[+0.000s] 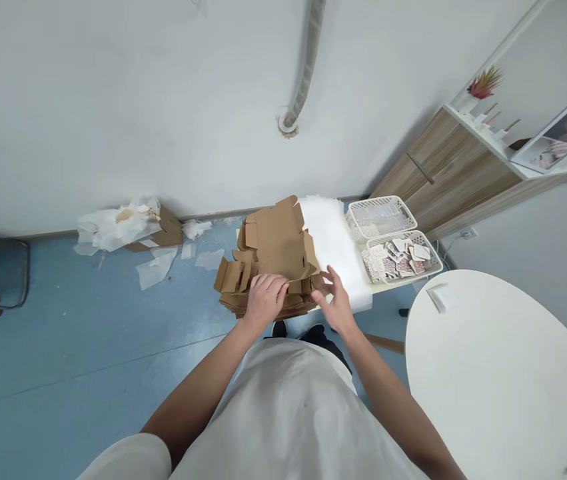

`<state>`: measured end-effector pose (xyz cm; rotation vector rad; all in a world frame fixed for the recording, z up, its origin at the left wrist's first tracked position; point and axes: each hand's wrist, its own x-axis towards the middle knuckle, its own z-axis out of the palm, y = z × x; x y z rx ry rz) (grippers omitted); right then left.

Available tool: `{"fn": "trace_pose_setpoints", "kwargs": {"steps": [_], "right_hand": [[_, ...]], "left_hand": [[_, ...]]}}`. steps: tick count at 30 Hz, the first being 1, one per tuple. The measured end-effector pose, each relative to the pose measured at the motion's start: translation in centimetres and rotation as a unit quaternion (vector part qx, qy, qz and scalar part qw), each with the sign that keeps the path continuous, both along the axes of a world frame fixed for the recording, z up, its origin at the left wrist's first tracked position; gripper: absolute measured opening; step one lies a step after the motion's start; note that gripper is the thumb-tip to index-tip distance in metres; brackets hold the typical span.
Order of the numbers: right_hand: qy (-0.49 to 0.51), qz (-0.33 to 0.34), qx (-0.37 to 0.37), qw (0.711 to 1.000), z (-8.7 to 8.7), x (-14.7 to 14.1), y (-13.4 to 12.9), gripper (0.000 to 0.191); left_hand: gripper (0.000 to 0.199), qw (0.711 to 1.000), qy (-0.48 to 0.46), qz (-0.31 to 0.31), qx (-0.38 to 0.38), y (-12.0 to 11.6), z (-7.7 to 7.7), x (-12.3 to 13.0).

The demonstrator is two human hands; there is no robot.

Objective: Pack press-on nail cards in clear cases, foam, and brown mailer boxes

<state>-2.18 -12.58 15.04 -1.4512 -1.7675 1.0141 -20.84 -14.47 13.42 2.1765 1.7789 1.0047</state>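
Several brown, flapped cardboard blanks (279, 243) lay stacked on the counter's (382, 287) left; left hand (266, 298) clamped on their near edge, right hand (336, 307) fingers apart; latticed plastic baskets (374, 265) stood counter-right.

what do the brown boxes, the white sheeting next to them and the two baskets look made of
Boxes: cardboard, matt and uncoated-looking, by the plain brown faces and stiff folded flaps. White sheeting: soft and matt, perhaps thin foam or paper; the look leaves it open. Baskets: probably moulded plastic, fairly smooth, by the regular holes in the white walls.
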Motion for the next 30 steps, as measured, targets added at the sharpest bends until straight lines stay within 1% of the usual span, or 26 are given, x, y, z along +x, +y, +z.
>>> {"fn": "trace_pose_setpoints", "kwargs": {"steps": [1, 3, 6, 8, 10, 12, 14, 16, 18, 19, 21, 23, 25, 27, 30], "right_hand": [[0.018, -0.008, -0.023, 1.000, 0.7, 0.4, 0.1, 0.072], [0.011, -0.017, -0.057, 0.998, 1.8, 1.2, 0.1, 0.075], [-0.067, -0.047, -0.086, 0.993, 2.7, 2.3, -0.2, 0.061], [-0.145, -0.068, -0.086, 0.983, 2.9, 3.0, -0.6, 0.056], [-0.234, -0.072, -0.070, 0.967, 2.9, 3.9, -1.0, 0.061], [-0.316, -0.078, -0.055, 0.944, 2.8, 4.9, -1.4, 0.064], [-0.369, -0.104, -0.053, 0.922, 2.5, 6.3, -1.9, 0.056], [-0.384, -0.138, -0.055, 0.911, 2.3, 8.3, -2.6, 0.049], [-0.371, -0.174, -0.051, 0.911, 2.1, 10.9, -3.8, 0.048], [-0.359, -0.195, -0.046, 0.912, 2.1, 12.4, -4.5, 0.048], [-0.333, -0.245, -0.035, 0.910, 2.1, 15.6, -6.4, 0.049], [-0.313, -0.299, -0.022, 0.901, 2.1, 18.6, -8.7, 0.048], [-0.298, -0.344, -0.003, 0.890, 2.0, 21.4, -11.0, 0.048], [-0.291, -0.381, 0.017, 0.878, 1.6, 23.7, -13.3, 0.048], [-0.294, -0.428, 0.034, 0.854, 0.7, 26.5, -16.5, 0.049]], "left_hand": [[0.019, 1.000, -0.003, -0.018, -0.005, -0.2, 0.1, 0.6], [0.021, 0.998, -0.006, -0.056, -0.029, -0.7, 0.2, 2.1], [0.024, 0.990, -0.006, -0.116, -0.081, -1.2, 0.3, 4.4], [0.025, 0.983, 0.002, -0.149, -0.104, -1.4, 0.4, 5.7], [0.026, 0.978, 0.018, -0.177, -0.113, -1.4, 0.3, 7.0], [0.026, 0.971, 0.031, -0.207, -0.112, -1.3, 0.4, 8.3], [0.025, 0.965, 0.035, -0.238, -0.108, -1.3, 0.7, 9.9], [0.026, 0.959, 0.038, -0.260, -0.103, -1.4, 1.4, 11.9], [0.028, 0.961, 0.043, -0.260, -0.088, -1.8, 2.3, 14.1], [0.032, 0.964, 0.046, -0.250, -0.078, -2.1, 2.8, 15.2], [0.047, 0.974, 0.048, -0.214, -0.061, -2.7, 3.7, 17.3], [0.062, 0.983, 0.041, -0.164, -0.064, -3.1, 4.1, 19.1], [0.074, 0.989, 0.022, -0.118, -0.091, -3.4, 4.0, 20.8], [0.083, 0.986, -0.007, -0.099, -0.137, -3.5, 3.3, 22.5], [0.090, 0.968, -0.057, -0.131, -0.206, -3.9, 1.7, 25.4]]}}
